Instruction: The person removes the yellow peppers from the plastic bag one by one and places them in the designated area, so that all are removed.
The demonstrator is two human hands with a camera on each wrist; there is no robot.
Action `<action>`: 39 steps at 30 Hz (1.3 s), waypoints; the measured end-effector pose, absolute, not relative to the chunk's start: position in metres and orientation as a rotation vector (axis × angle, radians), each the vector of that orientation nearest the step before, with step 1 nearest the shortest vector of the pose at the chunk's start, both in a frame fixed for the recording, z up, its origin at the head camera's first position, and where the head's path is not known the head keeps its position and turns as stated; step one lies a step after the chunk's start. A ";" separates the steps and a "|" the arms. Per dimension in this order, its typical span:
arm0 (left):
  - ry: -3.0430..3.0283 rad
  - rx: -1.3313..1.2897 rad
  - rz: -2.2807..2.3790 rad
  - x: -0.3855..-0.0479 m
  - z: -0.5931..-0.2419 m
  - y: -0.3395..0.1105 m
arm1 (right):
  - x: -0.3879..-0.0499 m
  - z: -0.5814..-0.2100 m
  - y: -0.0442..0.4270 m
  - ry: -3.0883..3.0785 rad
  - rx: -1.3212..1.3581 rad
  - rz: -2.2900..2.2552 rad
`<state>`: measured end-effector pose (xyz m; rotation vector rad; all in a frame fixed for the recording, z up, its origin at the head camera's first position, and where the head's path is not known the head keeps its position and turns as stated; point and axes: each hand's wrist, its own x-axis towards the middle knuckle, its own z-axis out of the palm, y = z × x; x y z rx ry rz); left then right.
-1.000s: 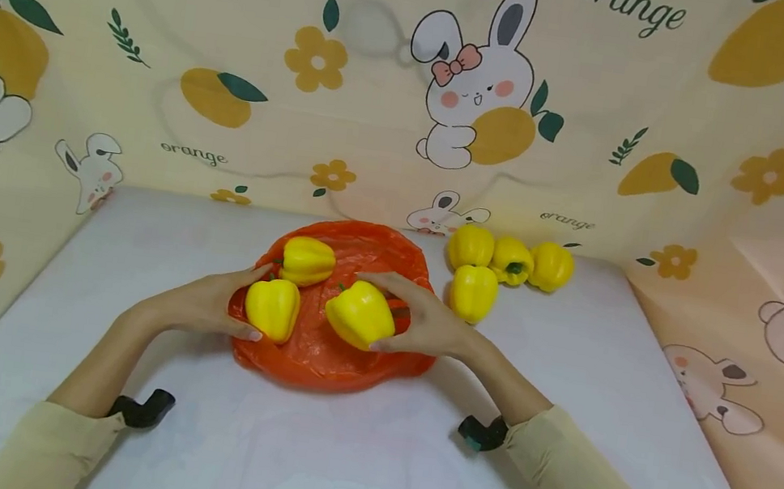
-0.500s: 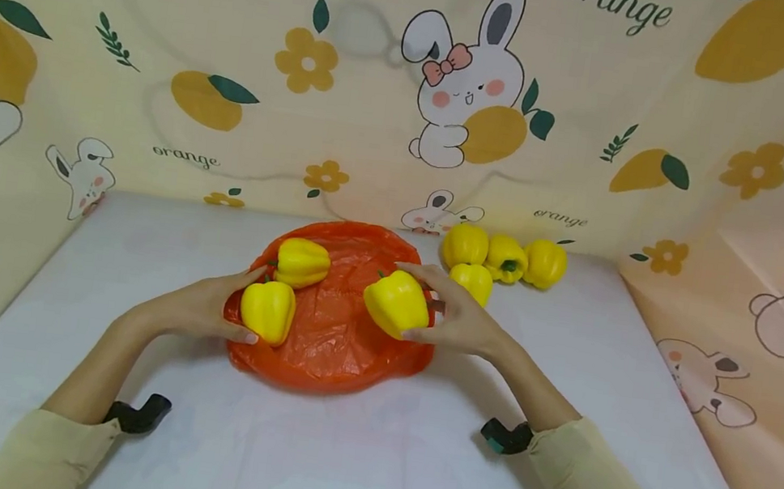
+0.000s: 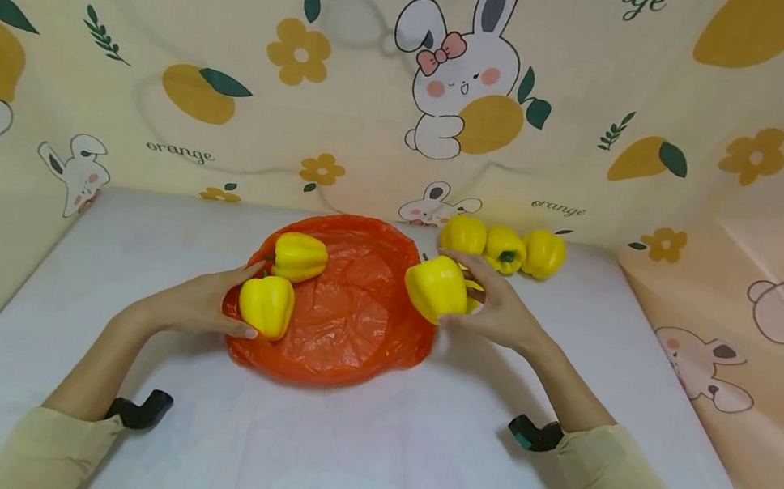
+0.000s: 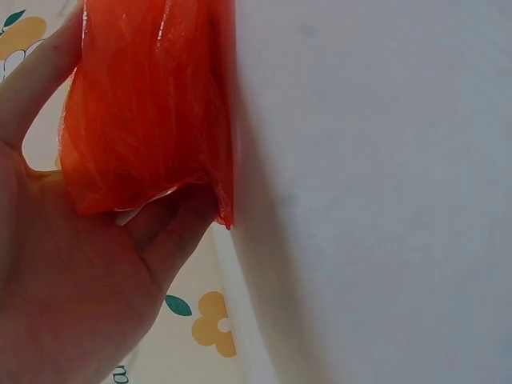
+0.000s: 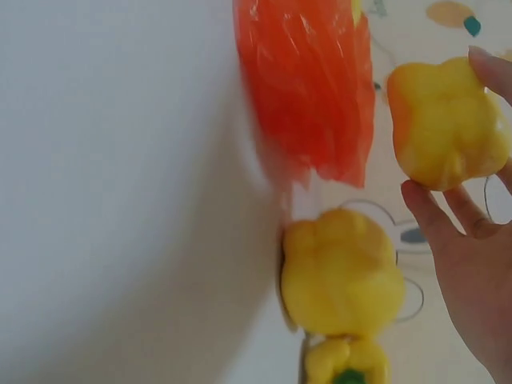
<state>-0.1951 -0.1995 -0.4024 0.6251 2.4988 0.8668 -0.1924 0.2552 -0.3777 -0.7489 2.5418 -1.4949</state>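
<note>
My right hand (image 3: 499, 307) holds a yellow bell pepper (image 3: 434, 289) in the air at the right rim of an orange-red plastic bag (image 3: 337, 356). In the right wrist view, the fingers and thumb grip that pepper (image 5: 444, 120) above the table. My left hand (image 3: 197, 304) grips the left side of the bag; in the left wrist view the fingers (image 4: 180, 232) pass behind the plastic (image 4: 144, 104). Inside the open bag, at its left, lie two yellow bell peppers, an upper one (image 3: 301, 257) and a lower one (image 3: 267, 307).
At the back right several yellow peppers stand in a group, among them one (image 3: 543, 255) at the right end and one (image 3: 505, 252) with its green stem facing forward. Another is mostly hidden behind my right hand. A printed cloth (image 3: 355, 126) borders the white table (image 3: 308, 446).
My right hand has lifted the pepper from over the middle of the bag and carried it right and back to the bag's right rim. My left hand stays on the bag.
</note>
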 end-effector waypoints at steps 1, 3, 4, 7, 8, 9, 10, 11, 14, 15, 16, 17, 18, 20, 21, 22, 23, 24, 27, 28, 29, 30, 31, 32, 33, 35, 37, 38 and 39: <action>2.501 0.625 0.869 -0.195 -0.402 -0.200 | -0.193 -0.377 0.258 2.552 -0.746 -1.500; 2.501 0.625 0.872 -0.195 -0.402 -0.200 | -0.194 -0.376 0.264 2.580 -0.726 -1.501; 2.501 0.625 0.874 -0.195 -0.402 -0.200 | -0.194 -0.376 0.267 2.592 -0.714 -1.501; 2.499 0.624 0.882 -0.195 -0.402 -0.200 | -0.193 -0.373 0.276 2.631 -0.669 -1.503; 2.499 0.622 0.882 -0.195 -0.401 -0.200 | -0.192 -0.372 0.279 2.643 -0.653 -1.504; 2.501 0.620 0.880 -0.195 -0.401 -0.200 | -0.192 -0.371 0.282 2.660 -0.638 -1.499; 2.506 0.621 0.877 -0.195 -0.401 -0.200 | -0.191 -0.370 0.285 2.675 -0.619 -1.491; 2.507 0.621 0.875 -0.195 -0.401 -0.199 | -0.190 -0.369 0.287 2.690 -0.606 -1.487; 2.508 0.615 0.872 -0.196 -0.402 -0.199 | -0.190 -0.365 0.295 2.723 -0.568 -1.475; 2.509 0.612 0.870 -0.196 -0.402 -0.199 | -0.190 -0.364 0.298 2.735 -0.558 -1.468; 2.506 0.607 0.870 -0.197 -0.402 -0.199 | -0.190 -0.364 0.301 2.743 -0.550 -1.466; 2.503 0.601 0.870 -0.197 -0.401 -0.199 | -0.191 -0.363 0.303 2.751 -0.541 -1.461; 2.501 0.598 0.870 -0.197 -0.401 -0.199 | -0.191 -0.363 0.306 2.764 -0.531 -1.454; 2.497 0.592 0.869 -0.196 -0.401 -0.199 | -0.193 -0.363 0.312 2.795 -0.516 -1.427; 2.498 0.593 0.867 -0.196 -0.400 -0.199 | -0.193 -0.364 0.314 2.806 -0.506 -1.421; 2.495 0.592 0.866 -0.196 -0.400 -0.199 | -0.194 -0.364 0.316 2.813 -0.501 -1.419; 2.495 0.591 0.863 -0.196 -0.400 -0.200 | -0.194 -0.365 0.318 2.819 -0.494 -1.419; 2.495 0.592 0.860 -0.196 -0.400 -0.200 | -0.194 -0.366 0.320 2.832 -0.483 -1.415; 2.492 0.599 0.850 -0.196 -0.400 -0.201 | -0.192 -0.369 0.325 2.870 -0.426 -1.406; 2.489 0.597 0.848 -0.196 -0.401 -0.200 | -0.192 -0.370 0.327 2.883 -0.407 -1.402; 2.489 0.601 0.847 -0.196 -0.401 -0.200 | -0.191 -0.371 0.329 2.898 -0.385 -1.394; 2.489 0.606 0.846 -0.197 -0.402 -0.200 | -0.191 -0.371 0.331 2.915 -0.373 -1.381; 2.490 0.607 0.846 -0.197 -0.402 -0.200 | -0.191 -0.372 0.332 2.925 -0.360 -1.375; 2.491 0.609 0.846 -0.197 -0.403 -0.200 | -0.191 -0.372 0.334 2.933 -0.346 -1.370; 2.493 0.610 0.848 -0.198 -0.404 -0.200 | -0.192 -0.373 0.335 2.943 -0.337 -1.361; 2.496 0.612 0.847 -0.199 -0.404 -0.200 | -0.191 -0.373 0.338 2.948 -0.317 -1.364; 2.499 0.613 0.852 -0.198 -0.404 -0.200 | -0.192 -0.374 0.341 2.946 -0.297 -1.377; 2.501 0.615 0.855 -0.198 -0.403 -0.200 | -0.192 -0.375 0.342 2.943 -0.292 -1.385; 2.503 0.616 0.858 -0.198 -0.403 -0.200 | -0.192 -0.376 0.344 2.939 -0.285 -1.392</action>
